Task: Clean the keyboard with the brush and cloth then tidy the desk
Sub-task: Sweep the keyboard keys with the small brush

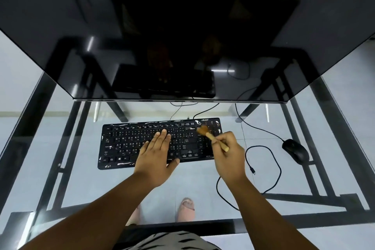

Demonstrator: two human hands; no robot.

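Observation:
A black keyboard (pixel 125 144) with white specks along its edges lies on the glass desk (pixel 60 168), just in front of the monitor. My left hand (pixel 156 158) rests flat on its middle keys, fingers straight, thumb at the front edge. My right hand (pixel 229 154) grips the wooden handle of a small brush (pixel 211 136). The brush's tan bristles touch the keys at the keyboard's far right corner. No cloth is in view.
A large dark monitor (pixel 182 36) fills the upper half. A black mouse (pixel 295 150) sits to the right, its cable running behind the keyboard. A loose black cable (pixel 272 160) loops between keyboard and mouse. My feet show through the glass.

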